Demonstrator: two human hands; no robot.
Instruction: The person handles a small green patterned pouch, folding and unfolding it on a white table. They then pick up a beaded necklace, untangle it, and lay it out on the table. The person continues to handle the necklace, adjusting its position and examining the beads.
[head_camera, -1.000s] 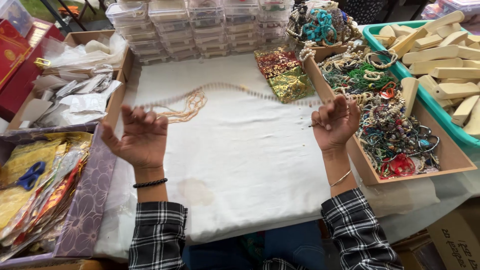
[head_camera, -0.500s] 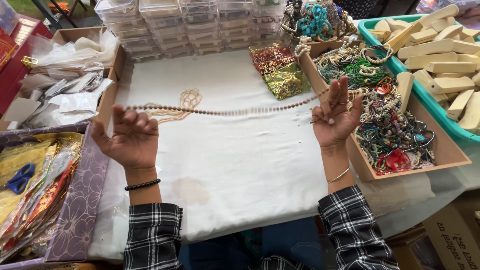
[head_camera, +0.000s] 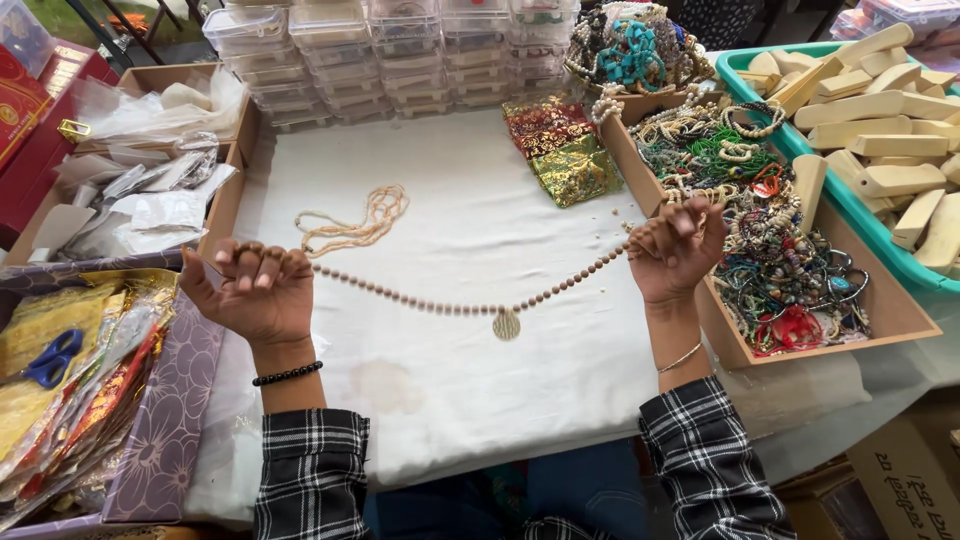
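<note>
White cloth (head_camera: 470, 240) covers the table. From left, the left hand (head_camera: 255, 295) pinches one end of a bead string (head_camera: 420, 303); a round pendant (head_camera: 506, 325) hangs mid-sag; the right hand (head_camera: 675, 250) pinches the other end. It looks light, limp, best held at the ends.

Worktop (head_camera: 470, 390), centre: bead strand (head_camera: 420, 300) hung between left hand (head_camera: 255, 295) and right hand (head_camera: 675, 250), its pendant (head_camera: 506, 325) at the middle. Behind it on the worktop: coiled bead string (head_camera: 355, 225); further right, two pouches (head_camera: 560, 150). Rear edge: stacked clear boxes (head_camera: 400, 50). Left: cardboard box of packets (head_camera: 150, 180); nearer, a tray of packets with scissors (head_camera: 45, 358) on top. Right: tray of bracelets (head_camera: 900, 310); beyond it, a tub (head_camera: 735, 62) of wooden pieces.
</note>
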